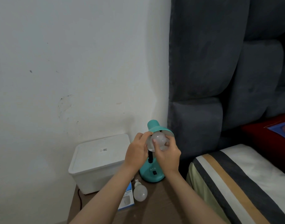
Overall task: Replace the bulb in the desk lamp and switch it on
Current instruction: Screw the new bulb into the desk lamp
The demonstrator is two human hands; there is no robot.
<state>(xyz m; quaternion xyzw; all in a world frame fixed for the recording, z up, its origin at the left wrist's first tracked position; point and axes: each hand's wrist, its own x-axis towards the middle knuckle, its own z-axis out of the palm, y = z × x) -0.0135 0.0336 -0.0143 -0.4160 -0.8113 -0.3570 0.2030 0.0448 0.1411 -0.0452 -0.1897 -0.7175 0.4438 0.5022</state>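
A teal desk lamp (152,173) stands on a brown bedside table (156,207), its shade (154,126) tilted toward me. A frosted bulb (159,138) sits at the mouth of the shade. My right hand (168,154) grips this bulb from the front and right. My left hand (136,150) holds the left rim of the shade. A second frosted bulb (140,192) lies on the table in front of the lamp base, beside a blue and white bulb box (126,201). A black switch (154,172) shows on the lamp base.
A white lidded plastic box (98,162) stands on the table's left, against the white wall. A red cable (80,199) runs down beside it. A dark grey padded headboard (203,70) rises to the right, with a striped bed (235,183) below it.
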